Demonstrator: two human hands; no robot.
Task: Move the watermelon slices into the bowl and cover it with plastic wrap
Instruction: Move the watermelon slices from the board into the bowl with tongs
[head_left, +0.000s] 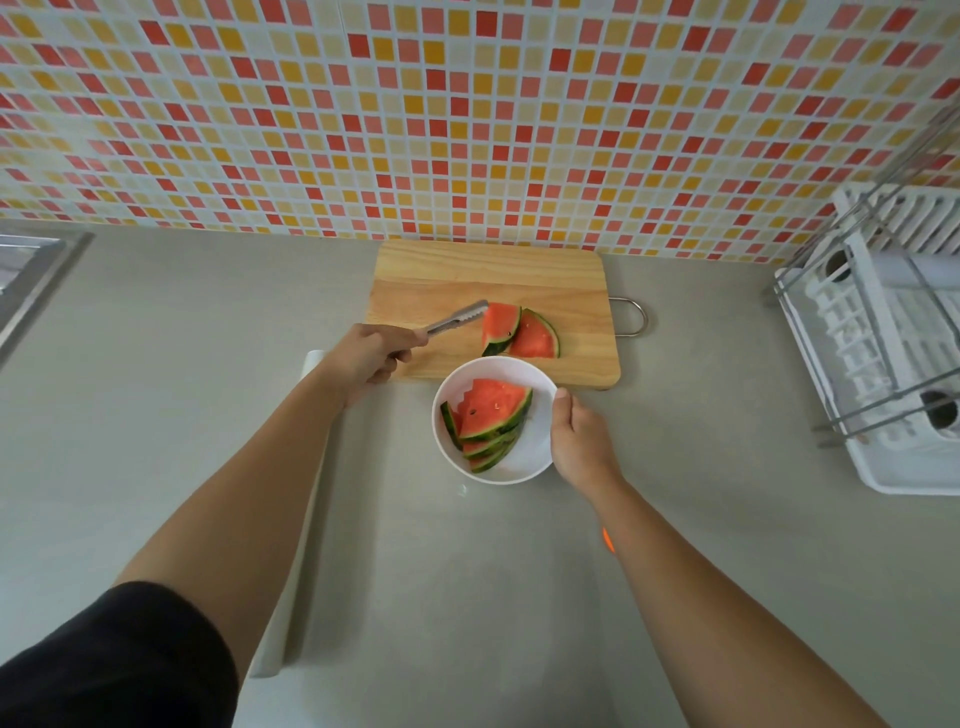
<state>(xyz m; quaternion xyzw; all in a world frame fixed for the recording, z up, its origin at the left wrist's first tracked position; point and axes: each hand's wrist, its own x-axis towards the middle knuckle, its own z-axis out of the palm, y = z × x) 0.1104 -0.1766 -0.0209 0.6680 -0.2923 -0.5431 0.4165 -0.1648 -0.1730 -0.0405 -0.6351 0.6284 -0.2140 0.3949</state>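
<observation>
Tongs (457, 318) in L hand (371, 358), R hand (579, 441) on bowl (488, 370)

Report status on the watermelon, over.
Left hand grips tongs. Right hand holds bowl. Some slices in bowl; two slices on cutting board. Nothing in the way.

board (488, 275): wood (matt) | tongs (457, 318): metal | bowl (540, 447): glossy

Bowl (543, 457) on counter (182, 338) dead ahead, far rim over the near edge of the cutting board (493, 275) at 12 o'clock. Stacked slices (491, 410) in bowl, 9 o'clock side. Two slices (535, 338) side by side on board. Tongs (457, 318) in my left hand (371, 358) at bowl's 10, tips just beside the left one. My right hand (579, 441) grips the rim at 3. Wrap roll (283, 623) at 8, under my left arm. Dish rack (883, 364) far out at 3, sink (31, 280) at 10.
</observation>
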